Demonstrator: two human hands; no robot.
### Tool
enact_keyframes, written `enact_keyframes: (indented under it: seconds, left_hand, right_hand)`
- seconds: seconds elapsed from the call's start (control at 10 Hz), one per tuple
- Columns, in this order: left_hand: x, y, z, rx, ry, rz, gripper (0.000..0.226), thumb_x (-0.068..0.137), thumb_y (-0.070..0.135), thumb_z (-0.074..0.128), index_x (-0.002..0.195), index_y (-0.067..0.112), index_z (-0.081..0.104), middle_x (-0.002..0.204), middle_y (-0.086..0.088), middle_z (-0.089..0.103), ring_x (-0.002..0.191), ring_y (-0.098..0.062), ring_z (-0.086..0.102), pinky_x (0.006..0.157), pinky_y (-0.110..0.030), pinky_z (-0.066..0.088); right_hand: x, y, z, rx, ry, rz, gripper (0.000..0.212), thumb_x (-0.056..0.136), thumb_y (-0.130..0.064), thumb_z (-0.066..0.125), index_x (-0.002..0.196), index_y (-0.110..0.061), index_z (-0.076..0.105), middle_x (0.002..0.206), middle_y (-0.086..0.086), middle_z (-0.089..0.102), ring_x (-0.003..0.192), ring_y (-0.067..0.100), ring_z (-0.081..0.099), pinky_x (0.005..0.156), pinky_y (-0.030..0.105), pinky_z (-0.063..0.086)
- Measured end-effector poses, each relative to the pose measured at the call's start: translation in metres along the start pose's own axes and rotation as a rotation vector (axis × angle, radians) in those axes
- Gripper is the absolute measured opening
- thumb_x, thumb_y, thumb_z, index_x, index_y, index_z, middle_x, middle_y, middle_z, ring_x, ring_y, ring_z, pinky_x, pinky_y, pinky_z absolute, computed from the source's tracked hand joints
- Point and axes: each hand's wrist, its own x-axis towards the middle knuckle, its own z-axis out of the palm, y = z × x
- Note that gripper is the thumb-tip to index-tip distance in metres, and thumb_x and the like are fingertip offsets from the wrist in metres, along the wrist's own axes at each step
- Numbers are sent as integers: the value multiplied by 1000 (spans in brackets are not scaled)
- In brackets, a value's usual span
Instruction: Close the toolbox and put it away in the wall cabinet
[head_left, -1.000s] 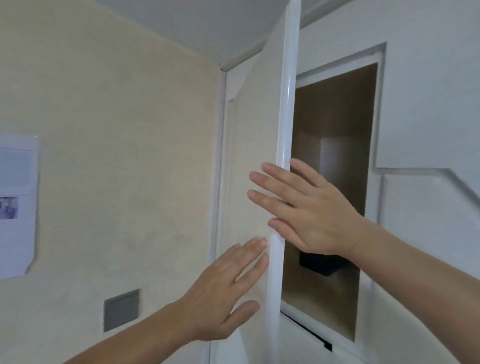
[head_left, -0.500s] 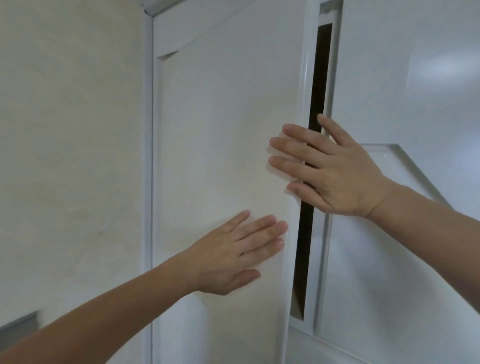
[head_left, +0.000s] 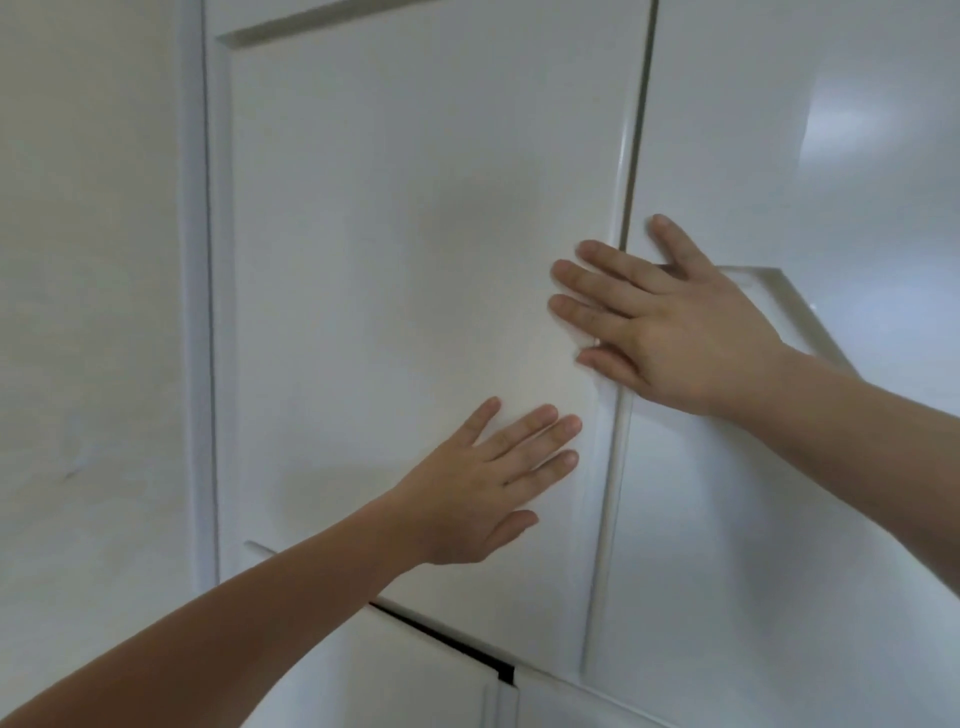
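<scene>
The white wall cabinet door (head_left: 405, 260) fills the middle of the view and lies flush with its frame, with only a thin seam along its right edge. My left hand (head_left: 483, 493) rests flat on the door's lower right part, fingers spread. My right hand (head_left: 670, 327) lies flat across the door's right edge, thumb on the neighbouring panel. Neither hand holds anything. The toolbox is hidden from view.
A cream wall (head_left: 88, 312) runs along the left of the cabinet. A glossy white panel (head_left: 810, 130) adjoins the door on the right. Below the door, a lower cabinet front (head_left: 431, 686) shows a dark gap at its top edge.
The door swung from wide open, with the dark interior showing, to fully shut. Both hands stayed flat on it and followed it in.
</scene>
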Motion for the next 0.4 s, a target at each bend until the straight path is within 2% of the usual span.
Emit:
enact_keyframes:
  seconds: [0.1, 0.2, 0.3, 0.4]
  left_hand:
    - [-2, 1, -13, 1, -65, -16, 62, 98, 41, 37, 153, 16, 24, 164, -8, 6, 151, -28, 5, 115, -59, 20]
    - [-4, 3, -38, -37, -123, -23, 62, 100, 45, 25, 155, 21, 11, 163, -1, -12, 151, -22, -10, 119, -53, 12]
    - [-17, 9, -71, -368, -34, -159, 63, 99, 53, 23, 155, 33, 2, 163, 12, -13, 151, -8, -3, 121, -39, 15]
    - [-47, 19, -119, -949, 329, -331, 60, 97, 49, 45, 152, 35, 23, 154, 17, 38, 136, -5, 44, 106, -28, 40]
  right_hand:
    - [0, -1, -4, 7, -28, 7, 47, 97, -43, 42, 137, -19, 48, 150, 4, 42, 141, 25, 31, 113, 59, 15]
    - [4, -7, -19, 60, -109, 41, 46, 96, -40, 46, 136, -17, 50, 150, 5, 41, 141, 26, 30, 113, 59, 15]
    - [6, -17, -35, 187, -108, 103, 48, 94, -39, 50, 135, -14, 52, 149, 10, 42, 139, 29, 34, 114, 55, 19]
    - [-15, -31, -65, 538, 83, 352, 48, 93, -47, 46, 136, -23, 50, 148, 2, 44, 134, 22, 42, 110, 37, 31]
